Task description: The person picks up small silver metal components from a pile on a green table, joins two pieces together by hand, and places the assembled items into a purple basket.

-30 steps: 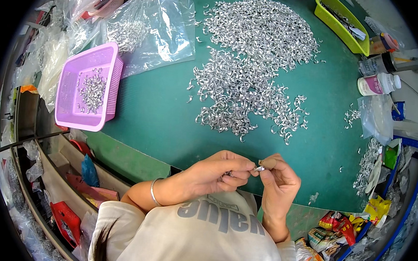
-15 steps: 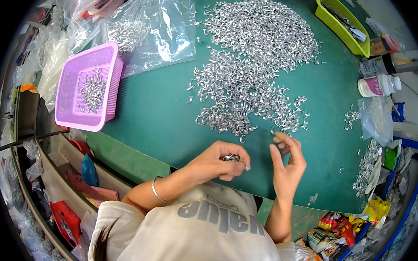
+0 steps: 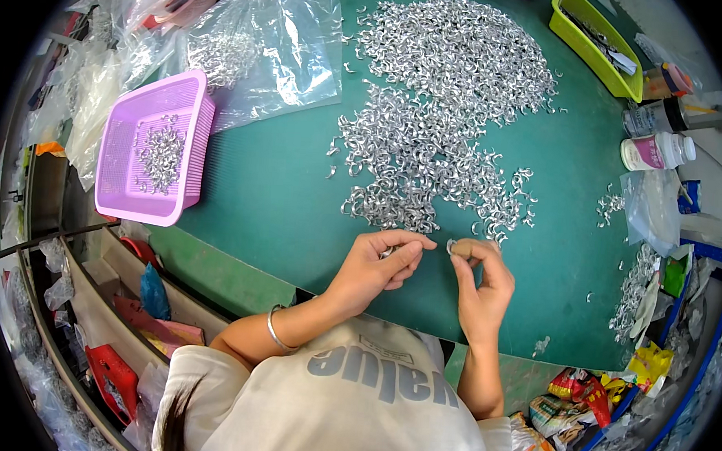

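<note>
Many small, silvery, curved metal pieces (image 3: 460, 55) lie in a broad heap on the green tabletop (image 3: 277, 192), spreading down toward my hands. My left hand (image 3: 377, 267) is curled closed around several of these pieces, a little of the metal showing between thumb and fingers. Its index finger points toward the right hand. Just across a small gap, my right hand (image 3: 485, 281) pinches one curved metal piece (image 3: 450, 246) between thumb and index finger. Both hands are in front of the heap's near edge.
A purple plastic basket (image 3: 195, 147) with more pieces stands at the left, beside a clear plastic bag (image 3: 304, 63). At the far right are a green tray (image 3: 561, 25) with tools and a white bottle (image 3: 657, 151). Small metal pieces (image 3: 637, 293) lie along the right edge.
My right hand has moved slightly left and now pinches a metal piece; its fingers were apart before. My left hand has shifted slightly away from me, its index finger now stretched toward the right hand.
</note>
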`<state>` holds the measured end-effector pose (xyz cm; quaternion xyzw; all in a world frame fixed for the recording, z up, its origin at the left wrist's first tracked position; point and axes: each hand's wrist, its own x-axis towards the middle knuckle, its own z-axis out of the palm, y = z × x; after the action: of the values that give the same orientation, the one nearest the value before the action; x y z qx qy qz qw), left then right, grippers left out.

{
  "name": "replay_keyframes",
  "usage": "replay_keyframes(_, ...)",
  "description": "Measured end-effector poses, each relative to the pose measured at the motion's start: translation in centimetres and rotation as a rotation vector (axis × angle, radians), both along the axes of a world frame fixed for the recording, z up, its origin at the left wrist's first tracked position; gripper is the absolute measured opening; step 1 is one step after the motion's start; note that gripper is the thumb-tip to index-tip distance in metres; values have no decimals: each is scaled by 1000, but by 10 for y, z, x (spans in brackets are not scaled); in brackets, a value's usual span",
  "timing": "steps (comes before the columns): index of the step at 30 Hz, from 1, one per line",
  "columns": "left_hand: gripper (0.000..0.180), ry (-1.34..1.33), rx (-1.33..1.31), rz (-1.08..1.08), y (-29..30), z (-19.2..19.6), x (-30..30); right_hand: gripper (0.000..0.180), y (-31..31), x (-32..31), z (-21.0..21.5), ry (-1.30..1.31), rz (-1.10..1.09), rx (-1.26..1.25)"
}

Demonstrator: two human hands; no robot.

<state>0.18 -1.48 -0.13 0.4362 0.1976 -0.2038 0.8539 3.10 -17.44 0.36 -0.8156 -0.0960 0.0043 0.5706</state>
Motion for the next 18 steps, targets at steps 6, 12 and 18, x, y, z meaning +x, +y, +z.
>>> replay_keyframes(6,13,-329,316,-43,-4,16,3,26,2,-20,18,102,6,194)
replay_keyframes(12,14,-432,392,-58,0,31,1,32,1,-25,27,225,0,398)
replay_keyframes(18,16,-453,406,-57,1,39,-4,29,3,-29,35,212,-21,456)
